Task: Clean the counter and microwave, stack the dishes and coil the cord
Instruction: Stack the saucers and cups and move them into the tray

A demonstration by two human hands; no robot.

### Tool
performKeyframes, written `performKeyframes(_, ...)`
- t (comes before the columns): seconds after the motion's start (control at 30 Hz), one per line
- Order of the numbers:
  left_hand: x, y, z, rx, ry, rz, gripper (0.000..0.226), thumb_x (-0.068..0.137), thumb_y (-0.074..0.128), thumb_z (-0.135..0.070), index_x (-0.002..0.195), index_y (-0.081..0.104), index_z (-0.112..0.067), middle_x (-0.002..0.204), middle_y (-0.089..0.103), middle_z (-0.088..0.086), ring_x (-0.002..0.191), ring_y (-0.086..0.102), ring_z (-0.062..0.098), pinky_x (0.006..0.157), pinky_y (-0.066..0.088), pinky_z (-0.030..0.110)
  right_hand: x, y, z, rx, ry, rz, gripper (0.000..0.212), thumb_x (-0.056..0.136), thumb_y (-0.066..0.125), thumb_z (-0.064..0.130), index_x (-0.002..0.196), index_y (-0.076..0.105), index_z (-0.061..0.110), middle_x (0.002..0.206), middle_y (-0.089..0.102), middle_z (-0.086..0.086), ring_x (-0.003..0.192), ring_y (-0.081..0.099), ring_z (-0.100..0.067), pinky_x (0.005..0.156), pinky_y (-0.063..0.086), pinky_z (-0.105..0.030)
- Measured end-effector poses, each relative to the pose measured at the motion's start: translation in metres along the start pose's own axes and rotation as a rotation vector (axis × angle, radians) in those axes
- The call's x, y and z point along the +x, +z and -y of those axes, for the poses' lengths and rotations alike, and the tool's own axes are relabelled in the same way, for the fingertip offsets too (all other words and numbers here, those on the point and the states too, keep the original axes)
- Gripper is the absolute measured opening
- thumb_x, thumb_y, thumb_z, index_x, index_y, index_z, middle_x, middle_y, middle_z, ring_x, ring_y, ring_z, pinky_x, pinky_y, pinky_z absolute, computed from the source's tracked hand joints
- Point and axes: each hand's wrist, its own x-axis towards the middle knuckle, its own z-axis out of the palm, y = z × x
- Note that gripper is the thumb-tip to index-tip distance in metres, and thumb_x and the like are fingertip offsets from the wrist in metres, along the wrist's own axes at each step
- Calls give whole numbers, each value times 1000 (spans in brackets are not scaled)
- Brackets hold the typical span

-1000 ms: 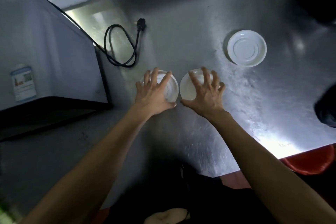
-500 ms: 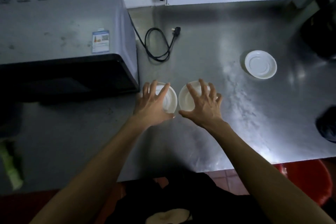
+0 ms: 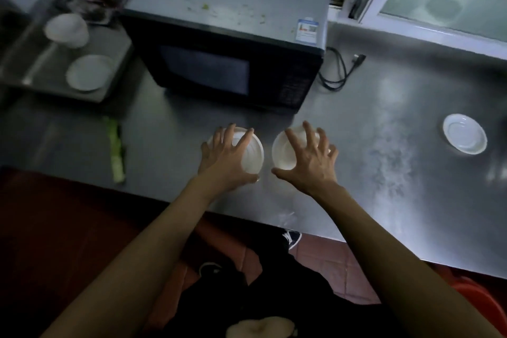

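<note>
Steel counter (image 3: pixel 384 173), two dishes (image 3: pixel 253 151) side by side, hands (image 3: pixel 310 164) on them

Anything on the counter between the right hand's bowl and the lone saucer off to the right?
Nothing: in the head view the counter between the bowl and the saucer shows only bare, smeared steel.

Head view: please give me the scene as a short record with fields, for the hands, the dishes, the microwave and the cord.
left hand: fingers curled over the left bowl
right hand: fingers spread and curled over the right bowl
bowls: side by side on the steel counter, apart, not stacked
saucer: alone, far right
microwave: door closed, crumbs on top
cord: loose beside the microwave, not coiled
tray: left, holds a cup and a plate
</note>
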Motion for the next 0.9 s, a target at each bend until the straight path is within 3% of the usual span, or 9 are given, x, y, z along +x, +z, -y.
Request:
performKeyframes(0.53,-179,-14,198,-61,-437,-144,117,65,63,-80,153,-4,-41,161,-3,8,147,-1,37,111,18,62,-15,6,238,-16,-426,2,105,65,65,79,152,18,42,163,4,-3,146,5,-37,105,26,-65)
performKeyframes(0.9,-201,-7,267,-142,-638,-122,115,63,66,-79,153,4,-44,162,-4,3,149,-4,32,113,19,59,30,27,324,14,-593,77,105,68,65,77,153,13,43,164,0,-4,148,4,-37,110,23,-63)
